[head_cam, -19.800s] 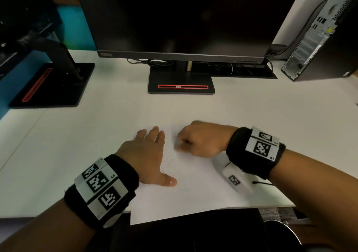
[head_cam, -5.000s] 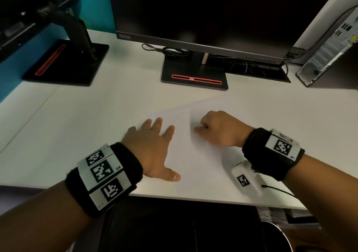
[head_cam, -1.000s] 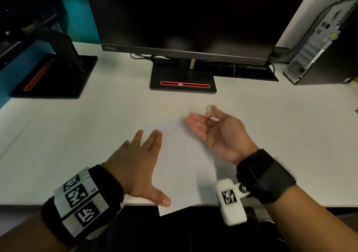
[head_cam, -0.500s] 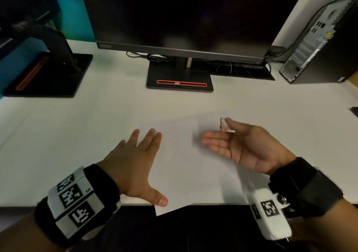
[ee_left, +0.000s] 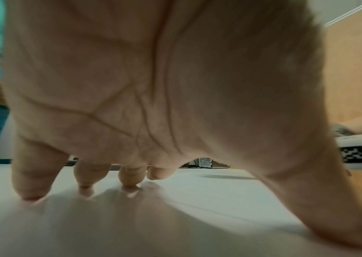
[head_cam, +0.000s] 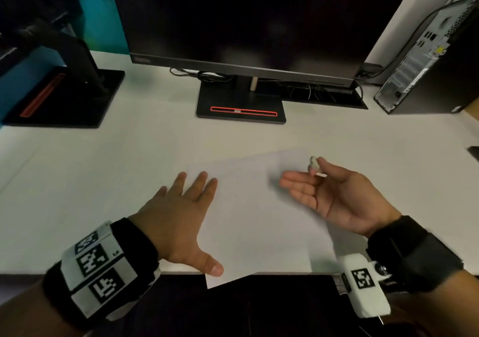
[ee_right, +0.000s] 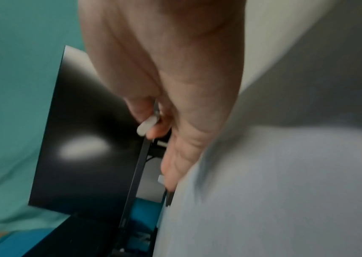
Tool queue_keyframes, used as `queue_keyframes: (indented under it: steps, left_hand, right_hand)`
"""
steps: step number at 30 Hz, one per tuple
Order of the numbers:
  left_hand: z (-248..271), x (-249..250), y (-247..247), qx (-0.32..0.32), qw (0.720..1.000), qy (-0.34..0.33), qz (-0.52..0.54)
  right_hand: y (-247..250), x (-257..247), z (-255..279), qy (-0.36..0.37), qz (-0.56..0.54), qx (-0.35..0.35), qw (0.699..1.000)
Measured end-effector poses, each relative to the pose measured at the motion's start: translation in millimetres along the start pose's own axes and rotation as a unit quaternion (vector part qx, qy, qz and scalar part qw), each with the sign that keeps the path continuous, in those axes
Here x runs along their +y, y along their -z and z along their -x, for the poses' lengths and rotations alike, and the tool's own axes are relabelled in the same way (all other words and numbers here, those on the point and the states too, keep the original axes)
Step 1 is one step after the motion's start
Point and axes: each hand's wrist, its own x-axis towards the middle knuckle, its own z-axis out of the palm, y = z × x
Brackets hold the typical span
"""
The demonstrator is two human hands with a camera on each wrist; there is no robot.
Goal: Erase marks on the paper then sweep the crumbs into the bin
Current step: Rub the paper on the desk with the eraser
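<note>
Plainly, the thin white paper sheet, light and slippery on the white table, needs the flat, spread left hand; the right hand, palm up, pinches a small white eraser.

I see the paper on the desk, one corner past its near edge; monitor along the far edge, computer tower at the far right corner.

I see a wide white tabletop. On it lies a white sheet of paper, its near corner jutting past the front edge. Farther back stand a black monitor base with a red slot, a second black stand at left, and a dark computer tower at right.
</note>
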Motion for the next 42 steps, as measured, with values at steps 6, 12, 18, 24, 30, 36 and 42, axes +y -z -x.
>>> queue_keyframes:
  steps: [6, 12, 18, 24, 30, 36, 42]
  left_hand:
    - [1, 1, 0, 0.004, 1.0, 0.0, -0.005]
    - [2, 0, 2, 0.004, 1.0, -0.001, -0.008]
    - [1, 2, 3, 0.004, 1.0, 0.0, -0.017]
    - [5, 5, 12, 0.037, 0.999, 0.008, 0.003]
    - [4, 5, 13, 0.059, 0.998, 0.015, -0.001]
    - [1, 5, 13, 0.05, 0.998, 0.034, -0.019]
    - [1, 6, 13, 0.041, 0.998, 0.042, -0.026]
  right_hand:
    - [8, -25, -38, 0.062, -0.039, 0.122, 0.99]
    - [1, -33, -42, 0.107, -0.085, 0.076, 0.988]
    - [-13, -15, -51, -0.066, 0.065, 0.016, 0.996]
    - [-15, -42, -63, 0.156, -0.059, 0.18, 0.969]
    - [-83, 7, -30, -0.038, 0.519, -0.059, 0.852]
    - [-92, 6, -43, 0.041, 0.816, -0.058, 0.573]
    - [-97, 29, -32, 0.08, 0.841, -0.166, 0.508]
